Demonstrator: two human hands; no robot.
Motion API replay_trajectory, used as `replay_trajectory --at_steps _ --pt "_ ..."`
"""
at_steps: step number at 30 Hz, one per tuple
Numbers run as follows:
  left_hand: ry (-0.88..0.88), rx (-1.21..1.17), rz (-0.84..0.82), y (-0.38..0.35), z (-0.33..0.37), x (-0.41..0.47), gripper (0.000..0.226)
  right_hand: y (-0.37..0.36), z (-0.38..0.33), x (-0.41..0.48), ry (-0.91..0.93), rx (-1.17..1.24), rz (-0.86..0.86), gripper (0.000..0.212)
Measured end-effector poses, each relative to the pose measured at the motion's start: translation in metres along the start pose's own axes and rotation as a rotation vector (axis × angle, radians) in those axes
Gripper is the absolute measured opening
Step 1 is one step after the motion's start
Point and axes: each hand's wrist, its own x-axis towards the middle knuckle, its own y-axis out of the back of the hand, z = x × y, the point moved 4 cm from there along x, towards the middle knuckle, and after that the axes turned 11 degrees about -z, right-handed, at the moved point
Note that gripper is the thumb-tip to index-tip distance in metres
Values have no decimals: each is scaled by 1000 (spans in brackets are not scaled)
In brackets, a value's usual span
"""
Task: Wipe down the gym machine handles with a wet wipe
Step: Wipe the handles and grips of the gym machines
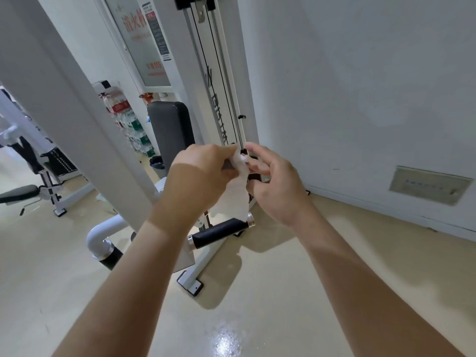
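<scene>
A white wet wipe (233, 194) hangs down between my two hands in the middle of the view. My left hand (198, 176) pinches its top edge. My right hand (273, 181) touches the same top corner with its fingertips, the other fingers spread. Below the wipe, a black machine handle (219, 232) with chrome end caps juts out from the white gym machine. A second black grip (111, 257) ends a curved white tube at lower left. The wipe hangs just above the first handle, apart from it.
The white machine frame (77, 104) crosses the left side diagonally. Its weight-stack tower with cables (221, 86) stands behind my hands, beside a grey back pad (171, 130). A white wall (360, 99) is at right, another bench (18, 193) at far left, and stacked water bottles (128, 124) behind.
</scene>
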Motion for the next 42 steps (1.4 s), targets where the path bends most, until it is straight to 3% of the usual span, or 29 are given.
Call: replay_trajectory --at_steps 4,6,8,10,12,16,18,21,24,26,28,31,34,37,42 --pt "55 73 -4 -8 -4 13 33 -9 -2 -7 6 6 -76 75" --pt "81 84 52 -12 -5 15 39 -19 2 -10 14 0 4 75" --pt "20 2 272 -18 -6 7 33 -24 8 -8 -14 19 167 71" --pt "-108 -103 541 -26 -3 -9 21 -24 10 -3 -8 80 288 54" --pt "-171 -161 671 -36 -5 -17 21 -21 7 0 1 197 358 34" --pt "-269 -114 644 -56 -3 -34 25 -23 13 -2 -115 366 376 26" --pt "-273 -125 616 -60 3 -47 23 -28 22 -6 -214 649 333 26" --pt "-84 -435 526 -56 8 -62 19 -33 20 -28 -329 787 129 15" --pt "87 -662 419 -57 10 -69 16 -34 5 -53 -232 819 -106 21" --pt "17 -635 319 -57 19 -74 24 -30 4 -51 -176 866 -1 20" --pt "-55 -585 263 -51 21 -82 38 -35 9 -39 -240 967 138 19" --pt "-40 -297 500 -27 6 -92 51 -61 10 -26 -312 1200 218 19" --pt "32 -173 437 -30 -12 -78 62 -82 4 -19 -390 1274 231 13" --pt "39 -140 364 -40 -20 -68 55 -75 4 -8 -468 1308 352 13" --pt "56 -150 325 -41 -28 -62 60 -46 7 8 -353 1459 494 19"
